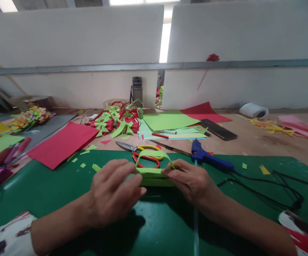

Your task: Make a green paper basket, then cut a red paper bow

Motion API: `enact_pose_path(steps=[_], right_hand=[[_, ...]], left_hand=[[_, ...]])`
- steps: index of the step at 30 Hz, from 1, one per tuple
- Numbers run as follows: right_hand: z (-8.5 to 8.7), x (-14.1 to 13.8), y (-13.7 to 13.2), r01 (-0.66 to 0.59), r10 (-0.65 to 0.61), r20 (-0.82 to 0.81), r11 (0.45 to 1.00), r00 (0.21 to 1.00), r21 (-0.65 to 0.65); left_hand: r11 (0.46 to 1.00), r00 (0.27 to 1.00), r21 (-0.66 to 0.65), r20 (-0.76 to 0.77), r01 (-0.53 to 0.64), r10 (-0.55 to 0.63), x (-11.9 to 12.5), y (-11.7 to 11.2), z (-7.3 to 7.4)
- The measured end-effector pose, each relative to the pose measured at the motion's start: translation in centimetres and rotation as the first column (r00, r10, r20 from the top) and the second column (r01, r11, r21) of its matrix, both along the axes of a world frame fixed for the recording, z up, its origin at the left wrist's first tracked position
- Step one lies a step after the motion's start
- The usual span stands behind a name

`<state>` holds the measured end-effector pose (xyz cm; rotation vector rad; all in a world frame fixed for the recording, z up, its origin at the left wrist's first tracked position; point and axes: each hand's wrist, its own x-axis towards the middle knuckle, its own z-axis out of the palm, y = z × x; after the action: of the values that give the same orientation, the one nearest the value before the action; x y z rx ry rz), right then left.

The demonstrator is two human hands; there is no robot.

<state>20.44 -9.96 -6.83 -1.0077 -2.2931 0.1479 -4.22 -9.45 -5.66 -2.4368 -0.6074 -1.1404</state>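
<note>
A light green paper basket (154, 182) with a thin arched strip handle (155, 153) is between my hands, just above the green mat. My left hand (116, 192), slightly blurred, is closed at the basket's left end, its fingertips partly hidden. At the right end, my right hand (192, 179) pinches the rim near the foot of the handle. Right behind the basket lie scissors (145, 156) with red and yellow handles. A blue glue gun (209, 158) rests to the right, its glue stick (196, 220) reaching toward me.
Red paper (65, 144), green sheets (170, 119) and a black phone (219, 129) lie farther back. Several red paper baskets with green bows (116, 121) stand near a bottle (137, 90). The black cord (263, 199) loops across the green mat (63, 188) at right.
</note>
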Motion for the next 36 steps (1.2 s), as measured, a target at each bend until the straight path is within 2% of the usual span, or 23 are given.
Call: enact_pose_path(steps=[1,2,3,4,6,8,9,10,11,12,14,18,22,26,29,31,36], right_hand=[[0.0,0.0,0.0,-0.004,0.004,-0.004,1.000,1.000,0.005],[0.0,0.1,0.0,-0.006,0.006,-0.007,1.000,1.000,0.007],[-0.1,0.1,0.0,-0.008,0.009,-0.012,1.000,1.000,0.012],[-0.1,0.1,0.0,-0.010,0.010,-0.017,1.000,1.000,0.018],[-0.3,0.2,0.1,-0.015,0.016,-0.024,1.000,1.000,0.026],[-0.6,0.3,0.2,-0.029,0.031,-0.036,0.999,0.999,0.046],[-0.7,0.4,0.2,-0.034,0.037,-0.044,0.998,0.998,0.054],[-0.8,0.4,0.3,-0.040,0.043,-0.052,0.998,0.998,0.055],[-0.9,0.4,0.3,-0.046,0.049,-0.060,0.998,0.997,0.053],[-1.0,0.4,0.3,-0.050,0.053,-0.068,0.998,0.996,0.050],[-1.0,0.4,0.4,-0.053,0.056,-0.077,0.998,0.995,0.045],[-0.7,0.1,0.4,-0.039,0.044,-0.069,0.997,0.997,0.071],[-0.6,-0.1,0.3,-0.030,0.036,-0.058,0.995,0.998,0.096],[-0.6,0.0,0.2,-0.030,0.035,-0.063,0.996,0.997,0.085],[-0.6,-0.1,0.1,-0.032,0.036,-0.070,0.998,0.997,0.062],[-0.6,-0.2,0.1,-0.031,0.035,-0.080,0.998,0.996,0.056],[-0.8,-0.3,0.1,-0.058,0.068,-0.110,0.993,0.992,0.099]], left_hand=[[0.992,0.995,-0.114,0.073,-0.062,0.070,-0.4,0.2,0.0],[0.956,0.984,-0.275,0.110,-0.103,0.138,-0.6,0.4,0.1],[0.883,0.978,-0.455,0.111,-0.110,0.179,-0.8,0.6,0.1],[0.779,0.978,-0.621,0.098,-0.083,0.183,-0.8,0.9,0.2],[0.500,0.987,-0.865,0.102,0.027,0.123,-0.7,1.2,0.3],[0.223,0.976,-0.961,0.192,0.166,0.100,-0.5,1.5,0.3],[0.120,0.963,-0.967,0.240,0.225,0.123,-0.4,1.5,0.3],[0.050,0.947,-0.960,0.280,0.275,0.158,-0.4,1.6,0.3],[0.010,0.931,-0.950,0.310,0.313,0.192,-0.4,1.6,0.3],[0.004,0.918,-0.941,0.332,0.339,0.216,-0.4,1.6,0.3],[0.036,0.913,-0.936,0.349,0.349,0.211,-0.6,1.6,0.4],[0.097,0.941,-0.943,0.327,0.319,0.085,-0.9,1.5,1.0],[0.042,0.949,-0.951,0.310,0.308,0.054,-0.9,1.5,1.2],[0.072,0.933,-0.939,0.341,0.335,0.112,-0.6,1.7,0.6],[0.048,0.929,-0.939,0.345,0.342,0.133,-0.4,1.7,0.3],[0.052,0.937,-0.947,0.322,0.318,0.135,-0.3,1.6,0.4],[0.183,0.959,-0.955,0.258,0.234,0.119,0.1,1.2,0.7]])
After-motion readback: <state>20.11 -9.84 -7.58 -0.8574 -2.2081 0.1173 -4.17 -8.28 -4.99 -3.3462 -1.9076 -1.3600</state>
